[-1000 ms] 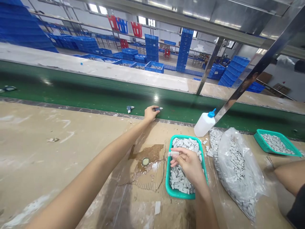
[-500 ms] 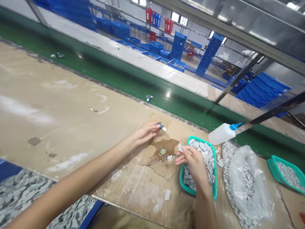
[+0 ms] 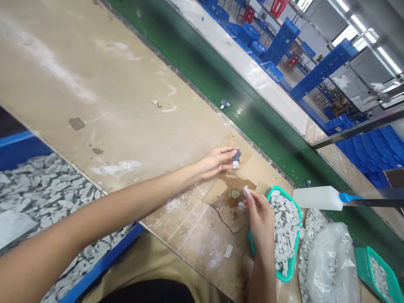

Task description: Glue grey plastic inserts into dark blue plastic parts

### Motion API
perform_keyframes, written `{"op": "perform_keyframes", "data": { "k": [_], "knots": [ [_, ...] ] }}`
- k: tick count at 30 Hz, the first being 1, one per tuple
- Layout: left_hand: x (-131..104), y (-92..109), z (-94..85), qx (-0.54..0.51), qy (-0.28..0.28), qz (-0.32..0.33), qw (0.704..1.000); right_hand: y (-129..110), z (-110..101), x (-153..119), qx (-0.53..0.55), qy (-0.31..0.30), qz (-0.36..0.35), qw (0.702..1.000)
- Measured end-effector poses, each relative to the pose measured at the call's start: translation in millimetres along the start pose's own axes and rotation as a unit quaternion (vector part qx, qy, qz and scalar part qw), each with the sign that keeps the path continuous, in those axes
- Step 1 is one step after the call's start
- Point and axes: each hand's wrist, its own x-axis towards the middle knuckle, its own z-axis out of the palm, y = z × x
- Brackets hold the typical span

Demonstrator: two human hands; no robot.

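My left hand [image 3: 219,162] pinches a small dark blue and white piece [image 3: 236,158] above the cardboard. Between the thumb and fingers of my right hand [image 3: 259,208] is a small white piece [image 3: 246,190]. A small round metal-rimmed cap [image 3: 234,193] lies on the wet brown patch of the cardboard, below my left hand and just left of my right fingers. Beside my right hand stands a green basket [image 3: 297,244] full of light grey pieces.
A white bottle with blue nozzle [image 3: 317,198] lies tilted behind the basket. To the right are a clear plastic bag [image 3: 334,256] and another green basket [image 3: 362,265]. A green conveyor belt [image 3: 202,80] runs behind the table. A blue crate [image 3: 94,273] of grey pieces stands lower left.
The view has tilted and shifted. My left hand has turned the blue and white piece so its white end points down. My right hand has come nearer the round cap, still pinching the white piece.
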Motion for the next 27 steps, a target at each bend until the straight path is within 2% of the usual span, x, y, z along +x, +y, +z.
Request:
{"op": "perform_keyframes", "data": {
  "k": [3,11,14,17,21,27],
  "knots": [
    [-0.7,3.1,-0.8,-0.008,-0.020,0.008,1.000,7.4,2.5,-2.4,-0.068,0.005,-0.003,0.998],
    [6.8,-6.2,-10.5,-0.007,-0.049,0.023,0.999,11.0,9.3,-7.2,-0.119,0.051,0.043,0.991],
    [7.6,-6.9,-11.7,0.004,-0.060,0.031,0.998,11.9,9.3,-7.3,-0.189,0.059,-0.017,0.980],
    [6.9,-5.5,-11.8,0.012,-0.067,0.032,0.997,9.6,8.6,-6.9,-0.278,0.065,-0.098,0.953],
    [6.8,-5.0,-12.6,0.022,-0.059,0.038,0.997,5.1,9.6,-7.7,-0.323,0.055,-0.133,0.935],
    [7.9,-7.4,-11.6,0.015,-0.061,0.049,0.997,2.9,13.1,-7.6,-0.337,0.040,-0.187,0.922]
  ]
}}
